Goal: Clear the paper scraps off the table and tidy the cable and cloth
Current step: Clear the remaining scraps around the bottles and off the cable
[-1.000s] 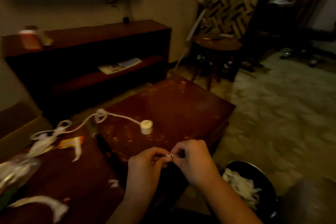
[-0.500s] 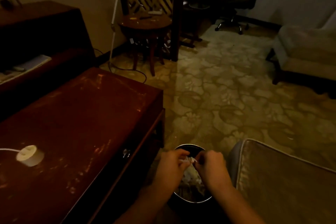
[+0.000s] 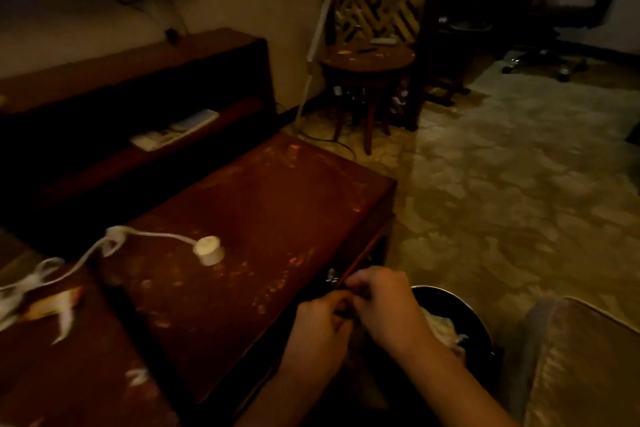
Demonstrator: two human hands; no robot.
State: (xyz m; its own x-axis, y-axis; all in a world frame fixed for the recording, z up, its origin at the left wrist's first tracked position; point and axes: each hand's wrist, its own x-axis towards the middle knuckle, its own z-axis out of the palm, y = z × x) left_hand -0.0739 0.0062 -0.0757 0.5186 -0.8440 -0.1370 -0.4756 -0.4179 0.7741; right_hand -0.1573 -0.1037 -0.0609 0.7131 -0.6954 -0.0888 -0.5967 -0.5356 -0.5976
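The left hand (image 3: 318,333) and the right hand (image 3: 384,308) are meeting fingertip to fingertip at the near right corner of the table (image 3: 270,204), both with fingers curled. Whether anything is being pinched between them cannot be told, as the contact point is lying in shadow. The right hand is hanging partly over the bin (image 3: 460,305), which is standing on the floor just beside the table and is holding pale paper. The paper scraps (image 3: 65,317) waiting to be cleared are lying well apart from the hands, to their left on the near left part of the table top, with one small piece (image 3: 136,376) sitting closer to the near edge. The left hand is the nearer one, so the coming move is probably calling for a leftward reach by that hand. The cable (image 3: 156,236) is running with its long axis left to right, from a knotted loop to its round end piece (image 3: 207,250), which is lying nearest the hands. A pale blurred bundle (image 3: 20,288) at the far left may be the cloth; this cannot be confirmed. No brand, label or writing is showing legibly.
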